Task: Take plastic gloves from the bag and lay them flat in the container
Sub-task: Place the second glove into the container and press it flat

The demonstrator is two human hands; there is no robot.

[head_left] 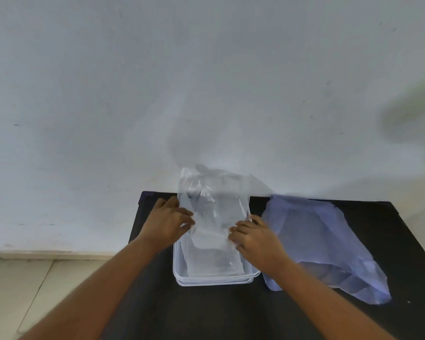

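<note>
A clear plastic glove (212,207) stretches over a clear rectangular container (214,282) on a black table. Its far end rises past the table's back edge, and its near end lies inside the container on other flat clear plastic. My left hand (168,222) pinches the glove's left edge at the container's left rim. My right hand (253,238) grips the glove's right edge at the right rim. A pale blue plastic bag (326,244) lies crumpled to the right of the container, touching my right wrist.
The black table (206,315) stands against a white wall (157,94). Its left edge runs close to my left forearm, with pale tiled floor (22,290) beyond. Bare tabletop lies in front of the container.
</note>
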